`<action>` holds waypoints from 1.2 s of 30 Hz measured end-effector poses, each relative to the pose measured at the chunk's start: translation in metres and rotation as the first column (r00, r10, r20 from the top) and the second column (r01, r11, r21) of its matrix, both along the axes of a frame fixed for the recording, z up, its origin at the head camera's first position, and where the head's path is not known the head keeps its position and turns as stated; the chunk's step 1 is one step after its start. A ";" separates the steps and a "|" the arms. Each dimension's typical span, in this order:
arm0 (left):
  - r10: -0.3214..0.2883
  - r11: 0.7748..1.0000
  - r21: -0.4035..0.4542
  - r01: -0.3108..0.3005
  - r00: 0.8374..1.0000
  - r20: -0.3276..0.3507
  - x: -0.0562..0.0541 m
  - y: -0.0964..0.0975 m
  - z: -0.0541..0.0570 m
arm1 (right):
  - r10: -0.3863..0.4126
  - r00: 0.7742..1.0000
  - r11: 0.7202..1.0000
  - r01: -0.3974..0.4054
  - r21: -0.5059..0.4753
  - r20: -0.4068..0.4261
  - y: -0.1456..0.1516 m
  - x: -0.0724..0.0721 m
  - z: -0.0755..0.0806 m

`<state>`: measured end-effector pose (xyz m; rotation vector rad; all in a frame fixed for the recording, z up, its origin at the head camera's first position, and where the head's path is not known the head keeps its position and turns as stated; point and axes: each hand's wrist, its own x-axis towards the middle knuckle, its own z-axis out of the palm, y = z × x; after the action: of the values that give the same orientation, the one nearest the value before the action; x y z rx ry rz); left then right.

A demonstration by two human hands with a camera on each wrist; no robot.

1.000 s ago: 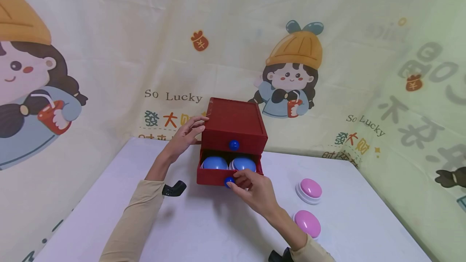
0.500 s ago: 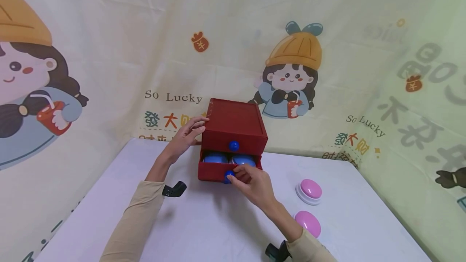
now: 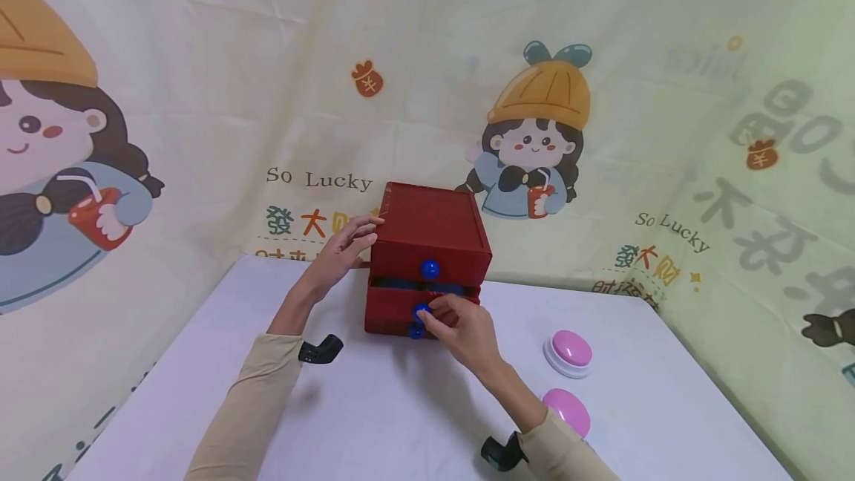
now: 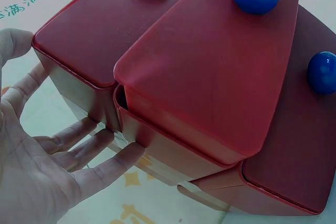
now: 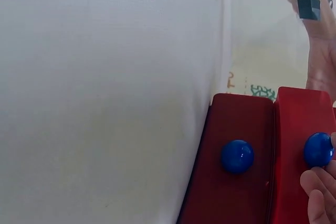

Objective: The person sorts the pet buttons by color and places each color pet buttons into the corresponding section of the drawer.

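A red drawer box [image 3: 430,217] stands on the table with blue round knobs on its drawer fronts. Its middle drawer [image 3: 387,306] is slightly pulled out, and the blue things inside show only as a dark strip. My right hand [image 3: 464,331] pinches the blue knob [image 5: 317,149] of that drawer with thumb and fingers. The bottom drawer's knob [image 5: 237,157] sits free just below. My left hand [image 3: 337,254] rests against the box's left side; in the left wrist view its fingers [image 4: 113,169] are spread and mostly straight along the wall.
Two pink domed push buttons with white bases lie right of the box: a far pink button [image 3: 571,347] and a near pink button [image 3: 568,410], partly behind the right forearm. A printed cloth [image 3: 427,95] hangs behind the white table [image 3: 361,407].
The middle drawer has slid inward, pushed by my right hand at its knob. The blue domes inside have gone mostly out of sight, and the bottom knob has appeared. My left hand stays put.
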<state>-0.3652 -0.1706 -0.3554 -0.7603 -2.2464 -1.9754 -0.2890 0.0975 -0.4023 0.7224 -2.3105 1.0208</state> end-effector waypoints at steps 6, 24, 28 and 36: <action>0.002 1.000 0.005 -0.002 1.000 0.004 0.001 0.001 0.000 | -0.003 1.000 1.000 0.003 -0.019 0.026 0.000 -0.007 0.001; 0.008 1.000 0.009 -0.008 1.000 0.008 0.002 0.002 0.002 | -0.019 0.999 0.999 0.021 -0.032 0.043 0.000 -0.018 -0.001; 0.007 1.000 0.009 -0.007 1.000 0.003 0.003 0.002 0.001 | -0.031 0.999 0.999 0.031 -0.018 0.030 0.000 -0.017 -0.002; 0.003 1.000 0.006 -0.003 1.000 -0.010 0.003 0.001 0.002 | -0.085 0.996 0.996 0.085 -0.011 -0.015 -0.001 -0.013 -0.009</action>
<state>-0.3622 -0.1700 -0.3538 -0.7637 -2.2333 -1.9720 -0.3017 0.0969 -0.4111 0.6196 -2.3006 0.9854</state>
